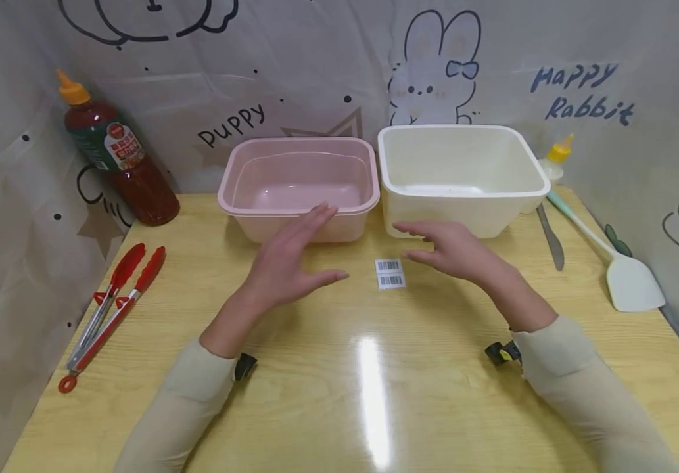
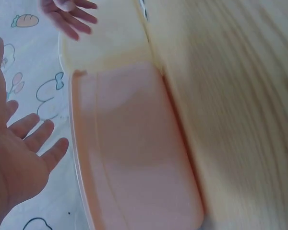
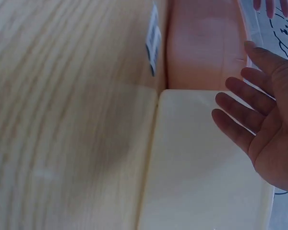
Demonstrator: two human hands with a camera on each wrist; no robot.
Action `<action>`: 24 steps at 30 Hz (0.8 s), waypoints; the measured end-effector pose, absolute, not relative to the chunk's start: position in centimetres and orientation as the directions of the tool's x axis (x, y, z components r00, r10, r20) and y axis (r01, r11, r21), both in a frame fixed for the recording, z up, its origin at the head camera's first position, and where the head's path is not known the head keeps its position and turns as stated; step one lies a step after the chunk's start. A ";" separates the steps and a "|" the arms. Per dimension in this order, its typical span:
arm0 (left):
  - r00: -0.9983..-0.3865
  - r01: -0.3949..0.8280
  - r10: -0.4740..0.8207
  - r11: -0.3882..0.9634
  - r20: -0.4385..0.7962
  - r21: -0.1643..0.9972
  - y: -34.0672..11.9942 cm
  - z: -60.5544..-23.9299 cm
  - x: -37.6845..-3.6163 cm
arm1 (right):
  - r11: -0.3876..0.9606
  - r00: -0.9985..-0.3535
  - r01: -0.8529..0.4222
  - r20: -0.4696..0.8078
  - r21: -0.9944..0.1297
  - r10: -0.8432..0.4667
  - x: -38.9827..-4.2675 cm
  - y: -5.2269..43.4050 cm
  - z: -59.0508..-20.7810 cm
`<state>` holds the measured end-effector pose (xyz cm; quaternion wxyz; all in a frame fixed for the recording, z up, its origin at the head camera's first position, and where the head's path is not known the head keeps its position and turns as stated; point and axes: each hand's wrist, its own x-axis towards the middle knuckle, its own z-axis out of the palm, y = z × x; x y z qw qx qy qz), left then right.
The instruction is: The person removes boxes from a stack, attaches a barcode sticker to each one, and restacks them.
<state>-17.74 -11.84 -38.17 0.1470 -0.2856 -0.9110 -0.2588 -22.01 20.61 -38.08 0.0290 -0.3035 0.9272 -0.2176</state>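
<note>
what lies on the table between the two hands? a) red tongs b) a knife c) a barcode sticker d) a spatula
c, the barcode sticker lies on the table between the left hand and the right hand, in front of the two tubs.

I see two rectangular plastic tubs side by side at my twelve o'clock, against the printed backdrop. The translucent pink plastic tub (image 1: 299, 187) sits upright, open side up, the shallower of the pair. Touching it at its three o'clock, or nearly so, stands the taller cream-white plastic tub (image 1: 463, 174) (upright too, with a thick rolled rim). A small white barcode sticker (image 1: 390, 273) lies flat on the wooden table at six o'clock from the gap between them.
</note>
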 end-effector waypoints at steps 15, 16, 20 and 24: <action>-0.851 0.495 0.526 0.792 0.014 0.356 -9.3 -40.1 -18.0 | 0.756 -0.781 -0.559 -0.089 -0.340 -0.618 -22.8 18.5 -41.1; -0.849 0.494 0.529 0.794 -0.002 0.353 -9.2 -40.3 -18.1 | 0.755 -0.779 -0.567 -0.085 -0.330 -0.622 -22.8 18.5 -41.3; -0.848 0.483 0.529 0.803 -0.045 0.349 -8.7 -40.7 -18.5 | 0.744 -0.764 -0.599 -0.068 -0.295 -0.642 -23.0 18.3 -42.1; -0.846 0.474 0.528 0.809 -0.075 0.347 -8.4 -40.8 -18.8 | 0.739 -0.752 -0.620 -0.069 -0.263 -0.656 -22.9 18.3 -42.3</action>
